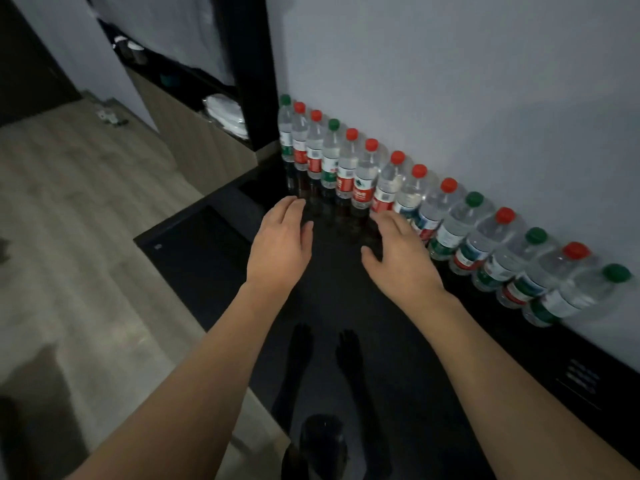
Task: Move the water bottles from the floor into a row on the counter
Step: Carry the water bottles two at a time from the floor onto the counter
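Observation:
Several clear water bottles (363,174) with red and green caps stand upright in a row along the grey wall on the glossy black counter (346,306). The row runs from a green-capped bottle (285,133) at the far left to another green-capped bottle (581,296) at the near right. My left hand (280,247) hovers over the counter in front of the row, fingers relaxed, holding nothing. My right hand (401,258) is beside it, fingers spread, its fingertips close to the bottles in the middle of the row; I cannot tell if they touch.
A black post (249,64) rises at the row's far left end. Beyond it are a wooden cabinet (194,140) and folded white cloth (225,112). The wood-look floor (69,220) lies to the left of the counter edge.

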{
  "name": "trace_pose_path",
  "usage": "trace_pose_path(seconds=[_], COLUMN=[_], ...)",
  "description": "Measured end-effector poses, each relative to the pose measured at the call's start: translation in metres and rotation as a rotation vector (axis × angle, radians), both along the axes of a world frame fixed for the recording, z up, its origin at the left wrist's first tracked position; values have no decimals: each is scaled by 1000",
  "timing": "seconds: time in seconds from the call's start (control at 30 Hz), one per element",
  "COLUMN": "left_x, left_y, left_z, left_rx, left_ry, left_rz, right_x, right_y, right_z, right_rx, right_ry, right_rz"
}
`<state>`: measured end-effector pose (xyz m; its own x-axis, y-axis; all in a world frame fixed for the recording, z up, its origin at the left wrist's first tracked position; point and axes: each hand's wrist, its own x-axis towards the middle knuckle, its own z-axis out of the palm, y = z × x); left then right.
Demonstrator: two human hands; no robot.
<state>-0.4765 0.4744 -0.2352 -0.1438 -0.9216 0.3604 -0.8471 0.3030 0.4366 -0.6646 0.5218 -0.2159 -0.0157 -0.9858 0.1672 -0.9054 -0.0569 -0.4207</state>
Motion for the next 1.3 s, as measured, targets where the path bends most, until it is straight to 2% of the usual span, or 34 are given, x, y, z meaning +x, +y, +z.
trace_pose_path(seconds=[0.17,0.4,0.67,1.0,1.13,1.3], left_x=[55,74,101,150,158,192], left_y=[0,-1,-58,-178,-189,-185], left_z=[-1,14,9,-1,-2,1], left_rx=[20,2,-6,32,19,-2], left_ry=[-11,-68,-13,92,80,3], left_rz=[103,125,99,-26,-25,40], right_x=[43,64,100,154,168,199], right_y=[-16,-34,-76,-160,-180,-206], right_z=[1,11,6,1,4,7], right_rx=[27,-3,2,50,46,24], right_ry=[8,-36,-62,-35,-54,-119], right_rz=[75,147,114,-12,-5,107])
